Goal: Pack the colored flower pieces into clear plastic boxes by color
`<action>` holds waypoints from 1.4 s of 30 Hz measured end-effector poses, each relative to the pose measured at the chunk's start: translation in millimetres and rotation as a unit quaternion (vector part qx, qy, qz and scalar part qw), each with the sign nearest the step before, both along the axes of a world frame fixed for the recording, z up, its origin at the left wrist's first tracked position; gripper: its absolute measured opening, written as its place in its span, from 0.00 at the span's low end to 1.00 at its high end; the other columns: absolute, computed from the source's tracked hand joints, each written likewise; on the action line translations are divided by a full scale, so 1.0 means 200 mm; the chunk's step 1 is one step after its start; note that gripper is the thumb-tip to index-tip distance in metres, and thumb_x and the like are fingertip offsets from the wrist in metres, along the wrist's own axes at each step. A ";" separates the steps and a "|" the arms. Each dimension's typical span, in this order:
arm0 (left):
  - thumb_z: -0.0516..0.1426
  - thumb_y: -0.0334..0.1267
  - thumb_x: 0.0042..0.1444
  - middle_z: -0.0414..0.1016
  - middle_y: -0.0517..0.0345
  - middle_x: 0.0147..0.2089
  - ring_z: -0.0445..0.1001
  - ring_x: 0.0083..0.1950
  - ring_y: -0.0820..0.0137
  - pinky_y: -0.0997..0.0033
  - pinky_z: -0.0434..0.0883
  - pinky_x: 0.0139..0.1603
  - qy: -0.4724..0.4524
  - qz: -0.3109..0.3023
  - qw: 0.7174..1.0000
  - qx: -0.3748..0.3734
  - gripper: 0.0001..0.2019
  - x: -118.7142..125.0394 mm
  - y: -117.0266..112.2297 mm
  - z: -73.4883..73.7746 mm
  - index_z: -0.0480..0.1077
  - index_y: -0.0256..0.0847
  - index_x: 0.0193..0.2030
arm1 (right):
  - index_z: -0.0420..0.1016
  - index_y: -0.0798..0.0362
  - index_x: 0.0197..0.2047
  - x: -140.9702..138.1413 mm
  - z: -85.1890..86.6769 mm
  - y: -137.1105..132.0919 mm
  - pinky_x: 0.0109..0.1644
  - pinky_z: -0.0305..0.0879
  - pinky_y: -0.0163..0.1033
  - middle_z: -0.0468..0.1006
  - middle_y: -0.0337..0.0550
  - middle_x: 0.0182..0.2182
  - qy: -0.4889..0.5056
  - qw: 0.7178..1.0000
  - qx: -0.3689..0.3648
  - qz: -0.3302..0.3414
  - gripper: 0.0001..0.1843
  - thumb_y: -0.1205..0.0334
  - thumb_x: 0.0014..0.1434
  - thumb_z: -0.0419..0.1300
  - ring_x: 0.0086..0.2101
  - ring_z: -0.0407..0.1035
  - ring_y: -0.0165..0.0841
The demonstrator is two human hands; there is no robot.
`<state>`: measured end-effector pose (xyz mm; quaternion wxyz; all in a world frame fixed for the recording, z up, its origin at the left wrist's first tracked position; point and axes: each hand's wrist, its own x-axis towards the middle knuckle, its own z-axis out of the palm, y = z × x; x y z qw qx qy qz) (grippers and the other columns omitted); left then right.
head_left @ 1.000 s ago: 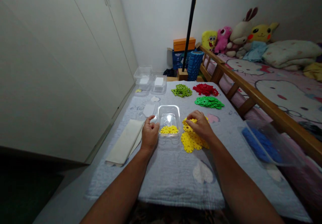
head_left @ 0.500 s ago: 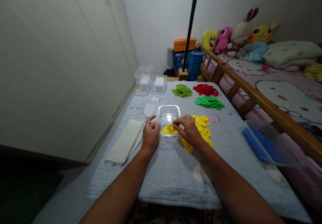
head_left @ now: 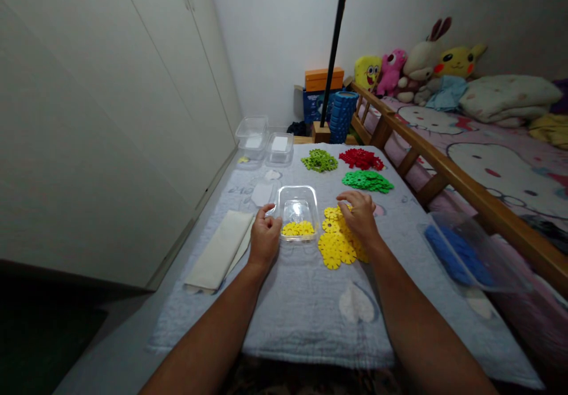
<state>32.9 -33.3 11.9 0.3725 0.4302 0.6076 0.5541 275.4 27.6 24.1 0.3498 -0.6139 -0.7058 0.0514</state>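
A clear plastic container (head_left: 298, 191) sits in the middle of the cloth-covered table, with several yellow flower-shaped discs (head_left: 298, 229) at its near end. My left hand (head_left: 265, 235) is curled at the container's left wall, thumb and forefinger at its edge. To the right of the container lies a spread pile of yellow flower-shaped discs (head_left: 333, 247). Over the far right part of this pile is my right hand (head_left: 360, 214), its fingers bent and apart, nothing visible in them. The hand hides some of the discs.
Light green (head_left: 319, 160), red (head_left: 361, 158) and green (head_left: 367, 180) piles lie farther back. Clear containers (head_left: 279, 148) stand back left. A folded cream cloth (head_left: 219, 253) lies left. A clear box with blue pieces (head_left: 459, 256) is at the right edge, near the wooden bed rail (head_left: 426, 152).
My right hand has moved from over the container rightward to the yellow pile, its fingers parting. My left hand stays at the container's left side.
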 end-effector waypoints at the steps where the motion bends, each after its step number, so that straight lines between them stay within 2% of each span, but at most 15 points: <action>1: 0.58 0.43 0.55 0.54 0.73 0.22 0.53 0.22 0.76 0.76 0.53 0.26 -0.001 -0.002 1.000 0.006 0.23 0.00 0.00 0.00 0.67 0.38 0.57 | 0.82 0.49 0.43 0.01 -0.01 0.01 0.57 0.52 0.52 0.81 0.46 0.50 -0.025 1.000 -0.014 -0.008 0.11 0.63 0.63 0.58 0.52 0.64 0.45; 5: 0.58 0.42 0.55 0.54 0.74 0.22 0.53 0.22 0.76 0.76 0.53 0.26 -0.010 -0.008 1.000 0.021 0.23 0.00 0.00 0.00 0.66 0.38 0.57 | 0.82 0.48 0.46 -0.01 -0.06 0.00 0.59 0.49 0.55 0.76 0.49 0.56 -0.142 0.988 -0.057 0.010 0.12 0.58 0.63 0.60 0.56 0.59 0.49; 8: 0.58 0.42 0.54 0.54 0.74 0.22 0.54 0.22 0.76 0.76 0.53 0.26 -0.015 -0.007 1.000 0.019 0.23 0.00 0.00 0.00 0.66 0.38 0.57 | 0.83 0.48 0.44 -0.03 -0.06 -0.02 0.61 0.46 0.58 0.75 0.50 0.57 -0.194 0.978 -0.075 0.024 0.11 0.57 0.62 0.60 0.57 0.57 0.50; 17: 0.58 0.41 0.54 0.55 0.73 0.22 0.54 0.22 0.76 0.76 0.53 0.26 -0.014 -0.005 1.000 0.022 0.22 0.00 0.00 -0.01 0.67 0.38 0.56 | 0.84 0.46 0.47 -0.02 -0.05 -0.01 0.54 0.51 0.50 0.77 0.49 0.49 -0.146 0.987 -0.065 0.025 0.13 0.61 0.61 0.61 0.51 0.61 0.45; 24: 0.58 0.41 0.54 0.55 0.73 0.22 0.54 0.22 0.76 0.76 0.53 0.26 -0.019 -0.005 1.000 0.018 0.22 0.00 0.00 0.00 0.67 0.38 0.56 | 0.83 0.47 0.45 -0.01 -0.03 -0.01 0.53 0.48 0.49 0.81 0.47 0.43 -0.147 0.984 -0.081 0.062 0.14 0.65 0.63 0.57 0.46 0.64 0.42; 29: 0.58 0.42 0.54 0.55 0.73 0.22 0.55 0.22 0.76 0.76 0.54 0.26 -0.017 -0.004 1.000 0.017 0.23 0.00 0.00 0.00 0.67 0.38 0.56 | 0.81 0.49 0.43 -0.01 -0.02 -0.01 0.54 0.48 0.49 0.83 0.46 0.41 -0.099 0.990 -0.080 0.055 0.12 0.66 0.61 0.56 0.46 0.67 0.41; 33: 0.58 0.42 0.54 0.55 0.73 0.22 0.54 0.22 0.76 0.76 0.54 0.26 -0.013 -0.007 1.000 0.017 0.23 0.00 0.00 -0.01 0.67 0.38 0.56 | 0.79 0.50 0.37 0.01 0.01 0.00 0.53 0.54 0.47 0.80 0.47 0.40 -0.025 0.996 -0.056 0.062 0.08 0.64 0.59 0.58 0.46 0.67 0.42; 38: 0.58 0.43 0.54 0.55 0.73 0.22 0.55 0.22 0.76 0.76 0.54 0.26 -0.016 -0.010 1.000 0.014 0.24 -0.01 0.00 -0.01 0.66 0.39 0.57 | 0.79 0.49 0.35 -0.02 0.08 -0.04 0.53 0.62 0.46 0.79 0.45 0.36 0.119 0.984 -0.006 0.131 0.09 0.58 0.62 0.58 0.43 0.70 0.40; 42: 0.58 0.43 0.54 0.55 0.73 0.22 0.55 0.22 0.76 0.76 0.54 0.26 -0.018 -0.008 1.000 0.007 0.24 0.00 0.00 -0.01 0.66 0.39 0.57 | 0.80 0.48 0.37 -0.11 0.11 -0.10 0.52 0.63 0.45 0.81 0.44 0.36 0.151 0.972 -0.011 0.178 0.08 0.59 0.63 0.58 0.42 0.70 0.40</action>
